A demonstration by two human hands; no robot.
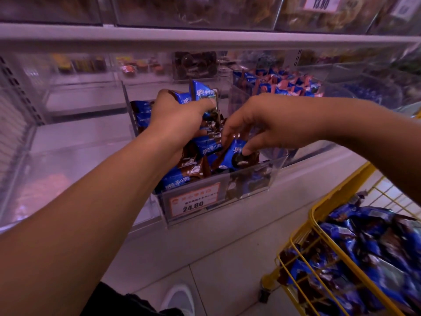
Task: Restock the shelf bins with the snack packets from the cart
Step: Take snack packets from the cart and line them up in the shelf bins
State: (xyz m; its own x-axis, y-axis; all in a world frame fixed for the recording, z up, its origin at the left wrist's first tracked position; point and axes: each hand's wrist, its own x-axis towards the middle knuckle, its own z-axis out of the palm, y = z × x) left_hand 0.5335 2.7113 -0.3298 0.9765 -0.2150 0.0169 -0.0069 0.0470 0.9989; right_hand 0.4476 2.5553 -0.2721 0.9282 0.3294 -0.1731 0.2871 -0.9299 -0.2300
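1. The head view is looking down at two bare arms reaching into a shelf of see-through boxes.
2. The empty clear bin (75, 124) is sitting off to the left of the left hand, with nothing inside it that shows.
3. The left hand (176, 115) is curling its fingers tight around a bunch of blue snack packets (200, 94), and it is holding them up over the middle bin.
4. The middle bin (276, 172) is sitting right under both hands, and more blue and brown packets (182, 176) are lying piled inside it.
5. The price tag (193, 201) is hanging on the front of that bin, below both hands, and it is showing 24.80.
6. The right hand (257, 124) is reaching down into the same bin, just beside the left hand.
7. Its thumb and fingers are pinching one blue packet (238, 153) that is lying on top of the pile.
8. The next bin (241, 96) is sitting behind the right hand, and blue and pink packets are lying in it.
9. The yellow cart (319, 215) is standing low down to the right of the right hand, well apart from it.
10. Lots of shiny blue cart packets (364, 247) are lying heaped inside it.
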